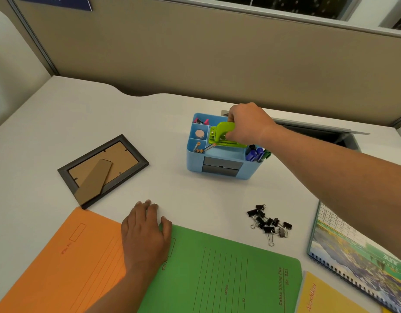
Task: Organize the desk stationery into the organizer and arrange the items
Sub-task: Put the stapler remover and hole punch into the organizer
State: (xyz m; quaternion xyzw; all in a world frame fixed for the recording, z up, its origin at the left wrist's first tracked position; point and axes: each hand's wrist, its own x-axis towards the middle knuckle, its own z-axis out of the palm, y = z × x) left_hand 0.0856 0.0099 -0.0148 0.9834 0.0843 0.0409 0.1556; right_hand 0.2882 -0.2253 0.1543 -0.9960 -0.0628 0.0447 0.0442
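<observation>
A light blue desk organizer [195, 163] stands mid-desk, holding pencils [200, 148], a round eraser [199, 133], clips at its back left and blue and green markers [257, 154] at its right. My right hand [249, 125] grips a lime green hole punch [220, 134] that sits in the organizer's upper middle compartment. My left hand [145, 231] rests flat with relaxed fingers where the orange folder [66, 256] and the green folder [229, 272] meet. A loose heap of black binder clips [268, 221] lies on the desk to the right of the green folder's top.
A dark picture frame [102, 170] lies face down at the left. A spiral calendar [357, 247] and a yellow folder [326, 297] lie at the right front. A cable-tray opening [319, 132] sits behind the organizer, beneath the beige partition [195, 53].
</observation>
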